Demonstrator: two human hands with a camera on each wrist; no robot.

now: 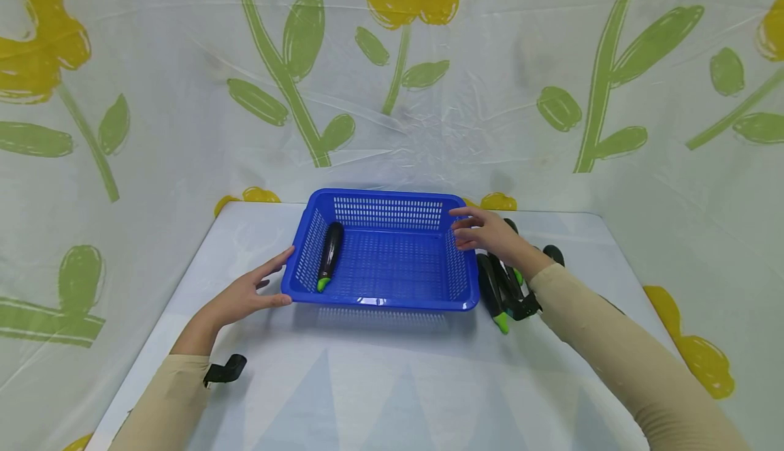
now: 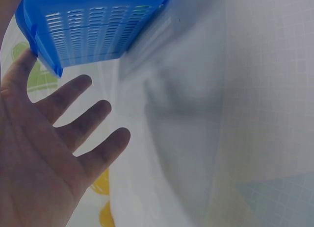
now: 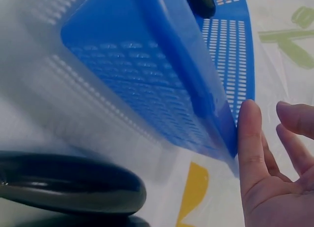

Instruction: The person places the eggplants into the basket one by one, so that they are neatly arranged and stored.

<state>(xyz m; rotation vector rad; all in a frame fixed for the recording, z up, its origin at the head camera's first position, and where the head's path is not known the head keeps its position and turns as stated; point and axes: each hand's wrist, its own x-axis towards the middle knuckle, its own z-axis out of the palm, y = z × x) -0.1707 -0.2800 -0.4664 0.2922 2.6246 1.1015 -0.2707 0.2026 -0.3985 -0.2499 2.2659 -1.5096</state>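
Observation:
A blue plastic basket (image 1: 392,299) with perforated walls stands on the table, with one dark eggplant (image 1: 331,250) lying along its left side, green end toward me. My left hand (image 1: 241,294) is at the basket's left rim, fingers spread; in the left wrist view a finger and the thumb reach the rim, while three fingers (image 2: 81,124) stay off it. At the right rim, my right hand (image 1: 493,235) has its fingers loosely extended over the corner. The right wrist view has one digit against the rim and the others apart, holding nothing.
Several more eggplants (image 1: 488,281) lie together just right of the basket, partly hidden under my right forearm. The white table (image 1: 367,383) meets a flower-patterned sheet (image 1: 478,131) at the back and sides. Black wrist straps (image 1: 225,369) sit on both arms.

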